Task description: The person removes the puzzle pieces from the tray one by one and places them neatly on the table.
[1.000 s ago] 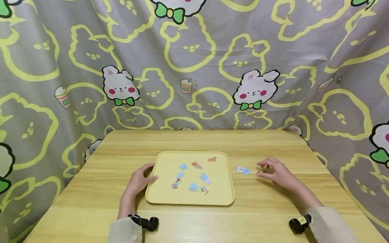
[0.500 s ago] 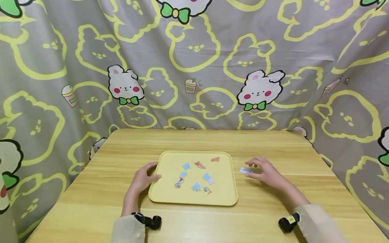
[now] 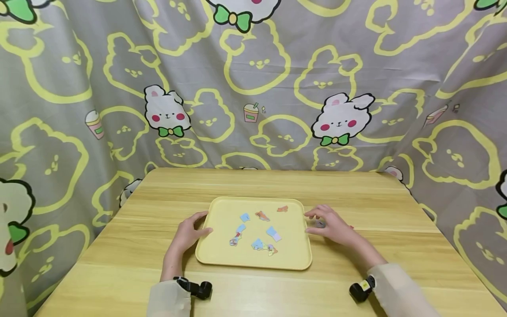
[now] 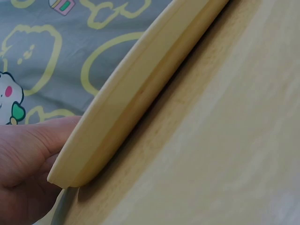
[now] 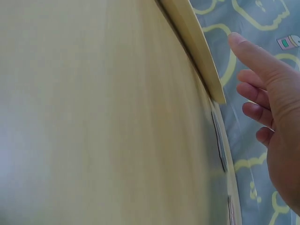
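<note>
A pale yellow tray lies on the wooden table. My left hand grips its left edge, the thumb over the rim; the left wrist view shows the thumb and tray edge close up. Beside the tray's right edge is my right hand, thumb and fingers apart and loosely bent; the right wrist view shows a gap between its fingers and the tray. Small flat picture pieces like jigsaw pieces lie on the tray, among them a blue-and-pink piece and an orange piece. A greyish piece is partly hidden under my right hand.
A red bit shows just behind my right hand on the table. A grey curtain with bunny prints hangs behind and along both sides. Black wrist cameras sit on both forearms.
My right hand has moved left, from beside the loose pieces to the tray's right edge. The left hand keeps its place on the tray. The head view has shifted slightly.
</note>
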Demonstrator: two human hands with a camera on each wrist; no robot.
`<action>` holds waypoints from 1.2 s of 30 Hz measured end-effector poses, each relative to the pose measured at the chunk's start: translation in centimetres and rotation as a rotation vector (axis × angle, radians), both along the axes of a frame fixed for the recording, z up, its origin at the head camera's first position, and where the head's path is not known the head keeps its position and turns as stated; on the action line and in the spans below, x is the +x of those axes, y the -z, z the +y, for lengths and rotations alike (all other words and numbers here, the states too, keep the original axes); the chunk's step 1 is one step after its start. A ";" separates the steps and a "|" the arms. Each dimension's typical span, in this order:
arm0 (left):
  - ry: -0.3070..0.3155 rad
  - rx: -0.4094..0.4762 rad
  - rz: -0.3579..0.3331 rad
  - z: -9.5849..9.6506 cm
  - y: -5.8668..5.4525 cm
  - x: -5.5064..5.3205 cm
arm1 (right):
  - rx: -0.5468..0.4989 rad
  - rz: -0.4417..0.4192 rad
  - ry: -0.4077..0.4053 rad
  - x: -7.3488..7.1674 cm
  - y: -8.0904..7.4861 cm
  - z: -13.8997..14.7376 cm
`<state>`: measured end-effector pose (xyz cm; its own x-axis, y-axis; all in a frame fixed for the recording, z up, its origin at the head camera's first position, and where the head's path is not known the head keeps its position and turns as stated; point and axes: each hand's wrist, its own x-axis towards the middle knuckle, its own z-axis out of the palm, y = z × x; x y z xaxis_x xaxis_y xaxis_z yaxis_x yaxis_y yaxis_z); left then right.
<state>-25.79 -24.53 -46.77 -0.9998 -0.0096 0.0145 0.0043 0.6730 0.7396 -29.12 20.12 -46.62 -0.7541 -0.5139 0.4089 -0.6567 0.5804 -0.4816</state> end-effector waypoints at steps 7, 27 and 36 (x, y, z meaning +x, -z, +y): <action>0.002 -0.001 0.010 0.0 0.0 0.0 | 0.040 -0.004 -0.058 -0.1 -0.1 -2.1; -0.009 0.020 0.003 -0.3 0.3 0.0 | 0.174 -0.054 -0.144 -0.1 -0.5 -6.8; -0.007 0.028 0.005 -0.4 0.1 0.1 | 0.281 -0.036 -0.152 -0.2 -0.6 -7.9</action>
